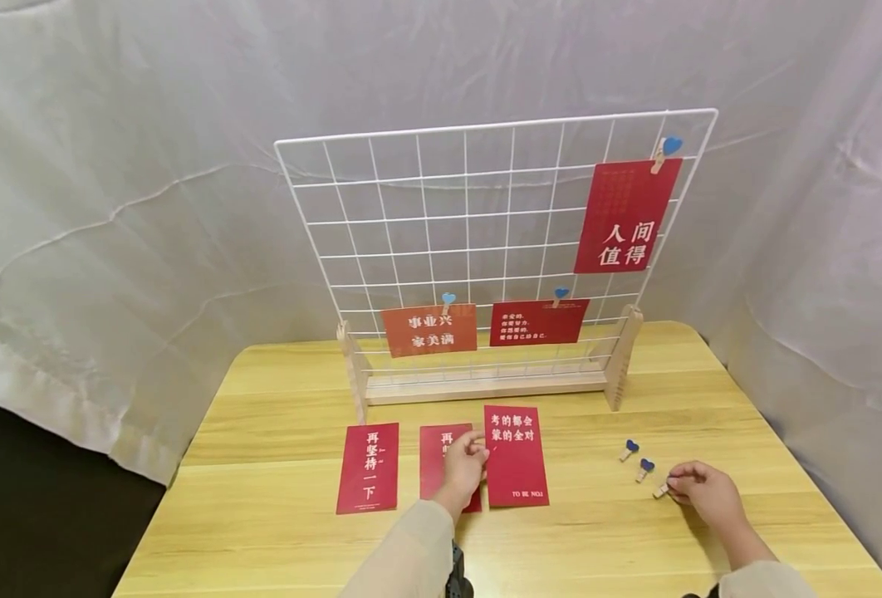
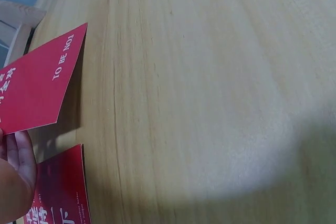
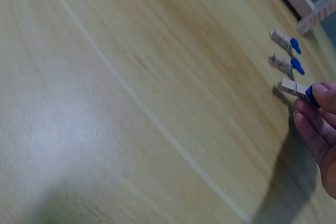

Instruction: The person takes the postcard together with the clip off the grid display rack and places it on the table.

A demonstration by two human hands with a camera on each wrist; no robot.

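The left hand (image 1: 462, 470) pinches a red card (image 1: 516, 456) while the right hand (image 1: 703, 490) grips a wooden clip (image 1: 662, 490) on the table (image 1: 276, 531).

Red card (image 1: 516, 456) "TO BE NO.1", hung card (image 1: 624, 216) "人间值得"

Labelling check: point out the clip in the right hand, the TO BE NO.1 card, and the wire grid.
clip (image 3: 293, 87), right wrist view, bare wooden end.
TO BE NO.1 card (image 1: 517, 465), head view, red middle.
wire grid (image 1: 441, 216), head view, white wire at centre.

A pale wooden worktop (image 1: 276, 531) stands before creased white fabric (image 1: 149, 166) draped as walls. Dark floor (image 1: 37, 515) shows at left.
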